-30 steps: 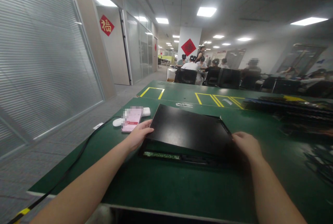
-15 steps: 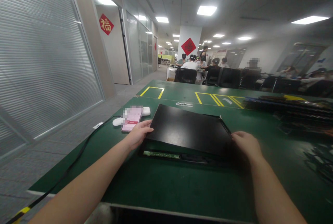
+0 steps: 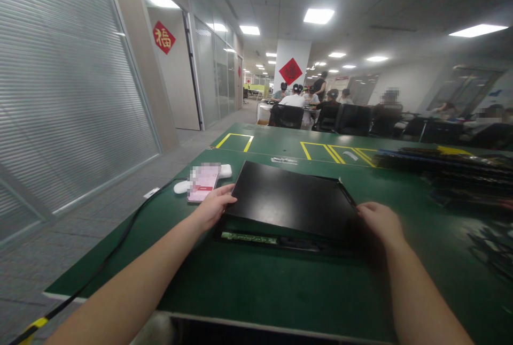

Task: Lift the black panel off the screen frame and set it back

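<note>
A flat black screen panel [image 3: 288, 195] is tilted above a black frame [image 3: 320, 246] on the green table. Along the frame's near side shows a strip of green circuit board [image 3: 249, 238]. My left hand [image 3: 216, 206] is closed on the panel's left edge, thumb on top and fingers partly hidden beneath. At the right edge, my right hand [image 3: 379, 219] is closed with its fingertips on the corner of the panel. Whether it also touches the frame is hidden. The panel covers most of the frame.
A phone [image 3: 202, 187], a white mouse-like object [image 3: 181, 188] and a white case [image 3: 225, 171] lie left of the panel. Dark stacked panels [image 3: 433, 166] and tangled cables [image 3: 495, 248] are at the right. Yellow tape [image 3: 316, 144] marks the far table. A black cable [image 3: 120, 240] crosses the left edge.
My hands and the panel have hardly moved. In the background, a standing person has shifted slightly to the right, and a person at the far right has lifted their head.
</note>
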`<state>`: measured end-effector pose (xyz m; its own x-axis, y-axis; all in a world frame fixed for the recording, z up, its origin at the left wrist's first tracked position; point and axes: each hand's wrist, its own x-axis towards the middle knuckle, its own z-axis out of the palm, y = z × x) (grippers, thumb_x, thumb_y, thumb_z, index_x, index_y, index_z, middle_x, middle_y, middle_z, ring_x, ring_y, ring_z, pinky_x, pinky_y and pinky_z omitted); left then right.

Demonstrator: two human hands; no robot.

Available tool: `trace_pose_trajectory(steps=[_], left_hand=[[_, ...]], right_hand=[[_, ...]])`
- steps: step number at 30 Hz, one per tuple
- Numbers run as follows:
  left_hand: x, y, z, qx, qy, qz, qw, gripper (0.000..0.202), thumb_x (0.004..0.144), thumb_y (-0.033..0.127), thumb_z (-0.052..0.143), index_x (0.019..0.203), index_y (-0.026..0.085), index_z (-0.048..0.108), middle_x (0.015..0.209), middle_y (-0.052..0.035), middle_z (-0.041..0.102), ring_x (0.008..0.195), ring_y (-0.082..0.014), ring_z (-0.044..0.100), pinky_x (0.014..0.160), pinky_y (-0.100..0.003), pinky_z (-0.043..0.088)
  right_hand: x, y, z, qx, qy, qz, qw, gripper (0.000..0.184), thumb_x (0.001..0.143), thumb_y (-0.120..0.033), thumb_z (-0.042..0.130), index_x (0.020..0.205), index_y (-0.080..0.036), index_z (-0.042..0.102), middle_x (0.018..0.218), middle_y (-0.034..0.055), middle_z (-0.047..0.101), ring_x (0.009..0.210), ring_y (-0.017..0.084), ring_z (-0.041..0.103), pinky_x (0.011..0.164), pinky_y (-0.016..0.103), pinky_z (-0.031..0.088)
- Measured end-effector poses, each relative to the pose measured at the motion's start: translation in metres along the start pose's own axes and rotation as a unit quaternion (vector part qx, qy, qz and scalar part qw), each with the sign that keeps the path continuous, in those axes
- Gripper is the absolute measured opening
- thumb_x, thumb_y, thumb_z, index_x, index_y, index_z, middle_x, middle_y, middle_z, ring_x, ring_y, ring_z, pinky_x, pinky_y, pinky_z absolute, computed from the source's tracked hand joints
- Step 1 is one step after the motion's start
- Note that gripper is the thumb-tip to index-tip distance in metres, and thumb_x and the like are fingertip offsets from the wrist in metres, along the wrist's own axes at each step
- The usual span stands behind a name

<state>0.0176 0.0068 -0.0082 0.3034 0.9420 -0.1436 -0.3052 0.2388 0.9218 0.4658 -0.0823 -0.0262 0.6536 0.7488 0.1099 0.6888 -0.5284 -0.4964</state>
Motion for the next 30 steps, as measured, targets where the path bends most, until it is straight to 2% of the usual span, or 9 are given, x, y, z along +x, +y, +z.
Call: trace_pose_trajectory(steps=[7,14,20,30], left_hand=[[0.0003,-0.0004,0.0004,-0.002,-0.003,-0.007,1.000,0.047,0.066,0.006,0.074,0.112,0.013,0.071,0.097,-0.0110,0.079,0.093,-0.0248,0.074,0.080,-0.032,0.057],[0.0032,-0.0044,-0.0030,0.000,-0.028,-0.003,1.000,0.055,0.064,0.006,0.075,0.118,0.014,0.070,0.098,-0.0109,0.079,0.092,-0.0252,0.074,0.080,-0.033,0.058],[0.0028,-0.0050,-0.0024,0.005,-0.029,0.002,1.000,0.054,0.065,0.008,0.074,0.119,0.016,0.070,0.099,-0.0094,0.079,0.091,-0.0244,0.074,0.080,-0.032,0.057],[-0.0007,-0.0012,0.0010,0.029,-0.020,0.057,0.998,0.049,0.064,0.019,0.081,0.113,0.018,0.074,0.109,-0.0093,0.077,0.109,-0.0287,0.069,0.099,-0.038,0.050]], right_hand=[[-0.0001,0.0004,0.0000,0.006,-0.001,0.004,1.000,0.033,0.075,-0.042,0.051,0.086,-0.025,0.078,0.092,0.0079,0.075,0.086,0.027,0.067,0.065,0.033,0.046],[0.0020,0.0026,0.0027,0.017,0.009,0.002,1.000,0.032,0.074,-0.042,0.053,0.084,-0.024,0.078,0.091,0.0088,0.075,0.088,0.027,0.068,0.066,0.032,0.046],[0.0010,0.0019,0.0010,0.017,-0.001,-0.005,1.000,0.031,0.074,-0.040,0.053,0.083,-0.023,0.077,0.090,0.0085,0.076,0.086,0.027,0.067,0.066,0.032,0.045],[-0.0009,-0.0004,-0.0010,0.043,0.000,0.011,0.999,0.028,0.073,-0.037,0.054,0.079,-0.023,0.077,0.088,0.0073,0.076,0.086,0.026,0.067,0.067,0.033,0.044]])
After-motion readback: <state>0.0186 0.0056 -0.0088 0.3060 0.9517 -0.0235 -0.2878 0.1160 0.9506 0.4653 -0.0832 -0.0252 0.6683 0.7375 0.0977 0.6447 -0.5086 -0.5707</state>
